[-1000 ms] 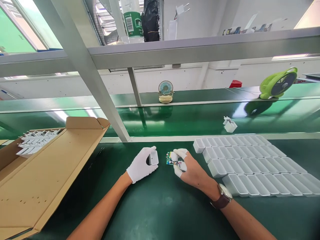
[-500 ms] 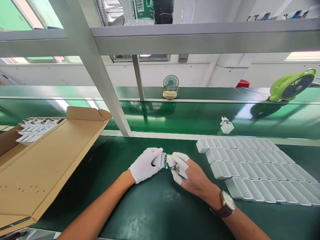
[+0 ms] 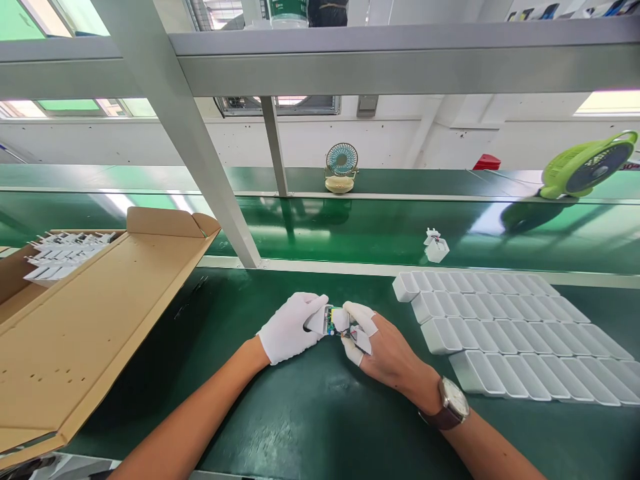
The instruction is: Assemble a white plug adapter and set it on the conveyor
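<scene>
The white-gloved left hand [image 3: 290,328] is clamped on a small white plastic charger shell [image 3: 317,321], while the right hand [image 3: 373,343], fingertips capped in white cots, pinches a small green circuit board [image 3: 330,321] at the shell's mouth, just above the dark green tabletop [image 3: 300,413]. The board appears partly inserted; seating it likely calls for a straight, gentle push. Rows of empty white plastic trays [image 3: 500,327] lie to the right, and an open brown cardboard box [image 3: 90,333] on the left holds white plug parts [image 3: 60,257].

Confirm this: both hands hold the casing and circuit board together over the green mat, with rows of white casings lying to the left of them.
Wrong side. The head view shows the rows of white casings to the right of the hands; a cardboard box lies left. The rest stands.
</scene>
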Demonstrator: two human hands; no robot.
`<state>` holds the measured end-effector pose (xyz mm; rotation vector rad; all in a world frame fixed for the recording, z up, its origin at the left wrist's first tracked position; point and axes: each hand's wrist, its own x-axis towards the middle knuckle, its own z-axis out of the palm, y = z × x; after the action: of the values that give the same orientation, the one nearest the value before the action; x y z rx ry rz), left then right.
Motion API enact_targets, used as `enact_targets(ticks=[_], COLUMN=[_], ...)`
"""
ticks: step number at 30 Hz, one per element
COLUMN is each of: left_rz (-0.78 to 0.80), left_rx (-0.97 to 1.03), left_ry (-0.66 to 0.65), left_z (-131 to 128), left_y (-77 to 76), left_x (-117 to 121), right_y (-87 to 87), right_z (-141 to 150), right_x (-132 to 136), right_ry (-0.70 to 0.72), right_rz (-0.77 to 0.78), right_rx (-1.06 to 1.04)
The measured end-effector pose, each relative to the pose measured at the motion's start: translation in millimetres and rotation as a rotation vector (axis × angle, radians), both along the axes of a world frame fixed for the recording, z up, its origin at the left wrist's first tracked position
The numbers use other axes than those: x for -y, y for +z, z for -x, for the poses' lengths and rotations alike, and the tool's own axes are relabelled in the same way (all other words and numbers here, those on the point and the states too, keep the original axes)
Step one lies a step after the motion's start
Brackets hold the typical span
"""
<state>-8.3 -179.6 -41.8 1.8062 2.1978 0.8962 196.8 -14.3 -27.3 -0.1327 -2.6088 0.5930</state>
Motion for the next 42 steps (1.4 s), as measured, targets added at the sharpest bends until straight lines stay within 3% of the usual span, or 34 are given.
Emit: enact_targets(ticks=[20, 42], left_rz=[0.043, 0.042], left_rx=[-0.019, 0.026], left_ry=[-0.017, -0.01], left_z=[-6, -7], left_y=[14.5, 12.6], left_x=[-1, -1], right_y=[-3.5, -3.0], right_z=[0, 1], right_x=[0, 2], right_ry=[0.027, 0.058], right_rz=[-0.112, -0.108], right_rx=[-0.029, -0.05])
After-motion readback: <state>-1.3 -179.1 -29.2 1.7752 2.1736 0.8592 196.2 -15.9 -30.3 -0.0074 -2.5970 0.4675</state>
